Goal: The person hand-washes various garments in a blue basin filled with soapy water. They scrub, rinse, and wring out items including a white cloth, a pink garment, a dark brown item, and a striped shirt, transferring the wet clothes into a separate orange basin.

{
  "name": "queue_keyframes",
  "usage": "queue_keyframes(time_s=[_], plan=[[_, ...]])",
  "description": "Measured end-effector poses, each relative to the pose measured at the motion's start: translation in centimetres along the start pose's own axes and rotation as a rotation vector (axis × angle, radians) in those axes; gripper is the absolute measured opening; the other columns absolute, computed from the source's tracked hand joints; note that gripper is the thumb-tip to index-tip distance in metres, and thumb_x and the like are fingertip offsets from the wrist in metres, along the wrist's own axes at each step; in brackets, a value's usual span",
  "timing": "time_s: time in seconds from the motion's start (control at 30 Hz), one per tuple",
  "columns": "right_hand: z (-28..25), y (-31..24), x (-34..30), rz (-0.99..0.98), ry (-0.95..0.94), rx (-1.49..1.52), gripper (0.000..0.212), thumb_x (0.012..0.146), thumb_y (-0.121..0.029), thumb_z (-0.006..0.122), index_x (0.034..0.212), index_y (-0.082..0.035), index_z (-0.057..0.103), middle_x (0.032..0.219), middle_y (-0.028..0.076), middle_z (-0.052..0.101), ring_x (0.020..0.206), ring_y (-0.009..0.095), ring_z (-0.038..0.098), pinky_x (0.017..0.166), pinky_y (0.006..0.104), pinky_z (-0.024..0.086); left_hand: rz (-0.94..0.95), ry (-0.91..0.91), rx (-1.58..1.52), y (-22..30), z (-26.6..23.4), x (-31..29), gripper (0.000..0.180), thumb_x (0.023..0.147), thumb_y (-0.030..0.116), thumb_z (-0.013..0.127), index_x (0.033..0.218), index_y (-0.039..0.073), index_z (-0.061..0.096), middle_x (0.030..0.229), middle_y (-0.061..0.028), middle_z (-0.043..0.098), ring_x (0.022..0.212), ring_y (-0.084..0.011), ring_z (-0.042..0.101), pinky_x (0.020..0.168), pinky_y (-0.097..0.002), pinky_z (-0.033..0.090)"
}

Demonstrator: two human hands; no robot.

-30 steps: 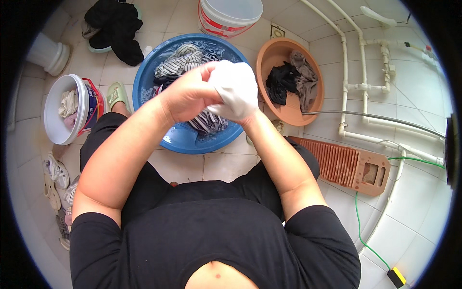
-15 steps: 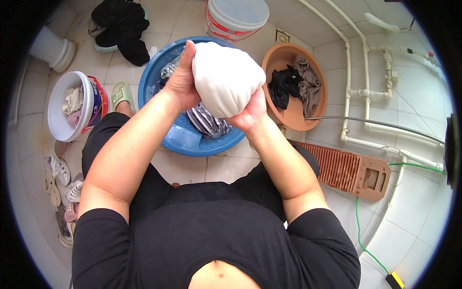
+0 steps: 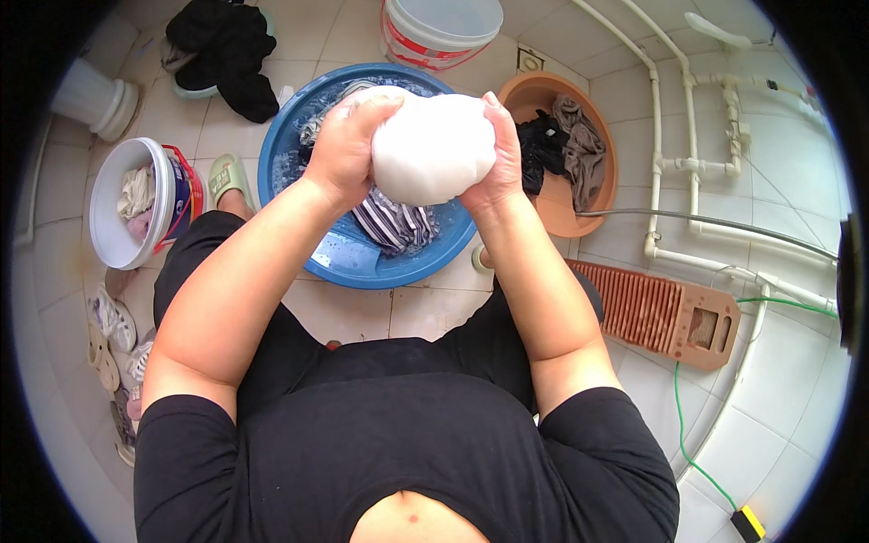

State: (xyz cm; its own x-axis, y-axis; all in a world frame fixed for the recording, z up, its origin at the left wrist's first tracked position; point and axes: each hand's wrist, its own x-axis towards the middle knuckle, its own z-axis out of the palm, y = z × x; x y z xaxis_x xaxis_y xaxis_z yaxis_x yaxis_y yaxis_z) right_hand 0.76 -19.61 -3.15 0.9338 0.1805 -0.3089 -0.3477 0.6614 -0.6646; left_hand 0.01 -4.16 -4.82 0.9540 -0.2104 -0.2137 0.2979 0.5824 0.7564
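A bunched-up white cloth (image 3: 433, 156) hangs in the air over the blue basin (image 3: 371, 274), rounded and smooth on the side facing me. My left hand (image 3: 347, 149) is closed on its left side, thumb on top. From the right, my right hand (image 3: 498, 161) grips it too, with the thumb up; the fingers of both hands are partly hidden behind the cloth. Below, a dark-and-white striped garment (image 3: 394, 224) lies in the basin among other wet laundry and suds. The basin's middle is hidden by the cloth and my hands.
An orange basin (image 3: 554, 220) with dark and grey-brown clothes stands at the right, near a brown washboard (image 3: 634, 308) and wall pipes (image 3: 655, 136). Buckets stand at the left (image 3: 104, 204) and far side (image 3: 444, 41). Black clothing (image 3: 222, 54) lies far left; shoes (image 3: 113, 321) line the left wall.
The white cloth has become more compact and rounder, its folds less visible. My right hand has moved up and outward along its side; my left thumb has bent over the cloth.
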Motion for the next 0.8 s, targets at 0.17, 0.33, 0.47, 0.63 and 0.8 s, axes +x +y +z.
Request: queue_keyframes(time_s=[0.17, 0.33, 0.47, 0.63, 0.8], plan=[[0.3, 0.0, -0.4, -0.186, -0.213, -0.248, 0.032, 0.078, -0.027, 0.052, 0.089, 0.002, 0.058, 0.083, 0.013, 0.062, 0.074, 0.023, 0.061, 0.07, 0.0344, 0.05, -0.211, 0.111, -0.206, -0.3, 0.8, -0.2, 0.028, 0.086, 0.025, 0.048, 0.104, 0.005, 0.054, 0.096, -0.0072, 0.06, 0.086, -0.0178, 0.059, 0.076, -0.0323, 0.049], [1.3, -0.2, -1.6, -0.437, -0.242, -0.826, 0.018, 0.072, -0.013, 0.059, 0.077, 0.003, 0.058, 0.072, 0.009, 0.06, 0.064, 0.016, 0.057, 0.061, 0.0277, 0.046, -0.395, 0.031, -0.192, -0.5, 0.1, -0.2, 0.03, 0.088, 0.027, 0.045, 0.106, 0.005, 0.054, 0.1, -0.0074, 0.06, 0.089, -0.0183, 0.06, 0.079, -0.0326, 0.049], [2.4, 0.2, -2.2, -0.689, -0.33, -1.025, 0.013, 0.066, -0.007, 0.064, 0.065, 0.0, 0.053, 0.061, 0.009, 0.052, 0.054, 0.02, 0.051, 0.054, 0.0283, 0.043, -0.4, -0.127, -0.144, -1.1, -1.1, 0.1, 0.029, 0.087, 0.024, 0.045, 0.104, 0.003, 0.055, 0.097, -0.0086, 0.061, 0.087, -0.0177, 0.06, 0.078, -0.0313, 0.049], [2.7, 0.2, -2.8, -0.847, -0.543, -1.195, 0.014, 0.061, -0.004, 0.064, 0.062, 0.0, 0.05, 0.062, 0.01, 0.048, 0.053, 0.022, 0.047, 0.049, 0.0287, 0.04, -0.43, -0.197, -0.079, -1.6, -1.4, 0.1, 0.022, 0.084, 0.021, 0.049, 0.093, 0.004, 0.059, 0.089, -0.0069, 0.061, 0.077, -0.016, 0.06, 0.071, -0.0303, 0.049], [1.0, 1.0, -2.2, -0.844, -0.537, -1.268, 0.013, 0.062, -0.005, 0.062, 0.066, -0.001, 0.051, 0.064, 0.01, 0.051, 0.055, 0.021, 0.048, 0.053, 0.029, 0.041, -0.408, -0.074, 0.235, -1.9, -2.1, 0.3, 0.028, 0.085, 0.028, 0.049, 0.097, 0.004, 0.059, 0.093, -0.0073, 0.061, 0.085, -0.0165, 0.059, 0.074, -0.0294, 0.047]])
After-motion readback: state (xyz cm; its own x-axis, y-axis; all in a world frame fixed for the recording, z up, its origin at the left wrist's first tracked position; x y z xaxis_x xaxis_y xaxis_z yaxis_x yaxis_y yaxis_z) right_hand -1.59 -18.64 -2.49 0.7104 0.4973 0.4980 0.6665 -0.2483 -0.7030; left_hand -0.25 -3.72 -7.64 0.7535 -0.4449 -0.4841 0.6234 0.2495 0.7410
